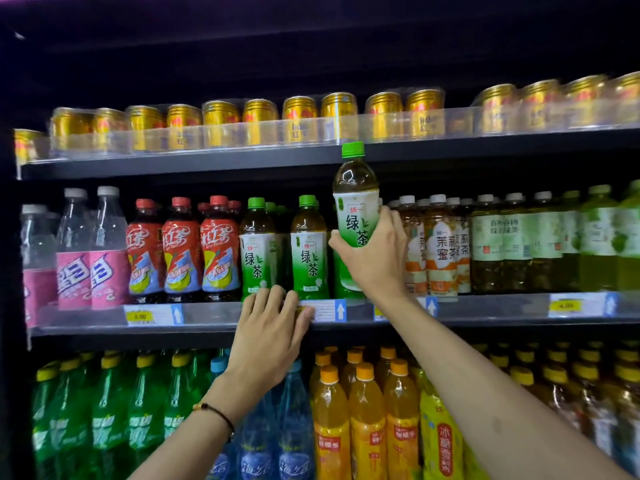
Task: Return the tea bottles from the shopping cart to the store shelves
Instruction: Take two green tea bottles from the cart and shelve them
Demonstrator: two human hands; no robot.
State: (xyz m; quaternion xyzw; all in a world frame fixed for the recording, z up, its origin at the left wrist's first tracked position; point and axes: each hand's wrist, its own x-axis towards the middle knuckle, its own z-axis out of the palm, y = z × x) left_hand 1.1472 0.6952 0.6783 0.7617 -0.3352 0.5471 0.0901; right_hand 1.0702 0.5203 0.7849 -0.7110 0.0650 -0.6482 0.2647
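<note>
My right hand (375, 261) grips a green tea bottle (355, 199) with a green cap and a white and green label. It is upright and raised in front of the middle shelf (214, 315), its cap level with the upper shelf's edge. Two matching green tea bottles (258, 251) (308, 249) stand on the middle shelf just left of it. My left hand (273, 327) rests on the middle shelf's front rail below those bottles, fingers lying over a price tag. The shopping cart is out of view.
Red tea bottles (183, 247) and pink-labelled clear bottles (90, 251) stand left on the middle shelf, jasmine tea (441, 247) and other green bottles (540, 244) right. Gold cans (298, 121) line the upper shelf. Green, blue and orange bottles (367, 420) fill the lower shelf.
</note>
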